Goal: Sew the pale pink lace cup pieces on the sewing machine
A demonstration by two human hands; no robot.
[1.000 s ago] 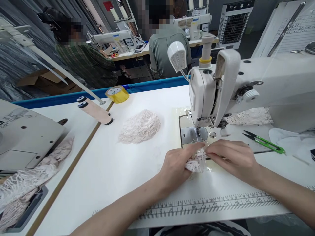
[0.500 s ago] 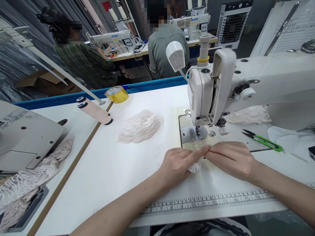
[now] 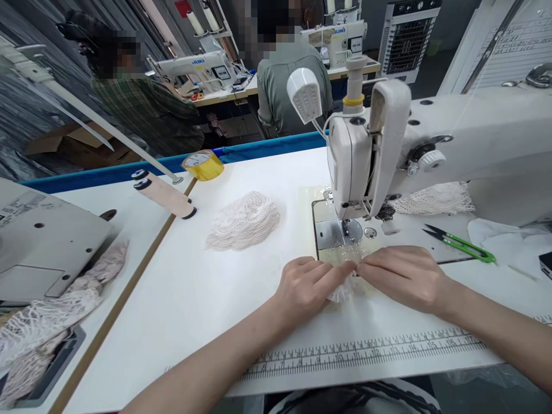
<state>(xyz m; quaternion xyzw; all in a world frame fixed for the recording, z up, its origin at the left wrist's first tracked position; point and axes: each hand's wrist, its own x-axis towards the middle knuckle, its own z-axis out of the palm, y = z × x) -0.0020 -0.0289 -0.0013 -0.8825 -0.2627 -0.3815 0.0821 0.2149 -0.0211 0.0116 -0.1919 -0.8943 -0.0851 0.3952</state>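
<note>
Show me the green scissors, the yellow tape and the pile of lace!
green scissors (image 3: 468, 249): head view, on the green handle.
yellow tape (image 3: 203, 165): head view, on the roll's side.
pile of lace (image 3: 244, 221): head view, on its middle.

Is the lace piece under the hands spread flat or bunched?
Bunched: the lace is gathered between left hand and right hand, only a crumpled bit showing.

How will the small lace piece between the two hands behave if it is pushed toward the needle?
The lace piece looks thin and openwork, so it is probably floppy and very light. It already bunches between the left hand and right hand, so pushing would likely wrinkle it rather than slide it flat.
</note>
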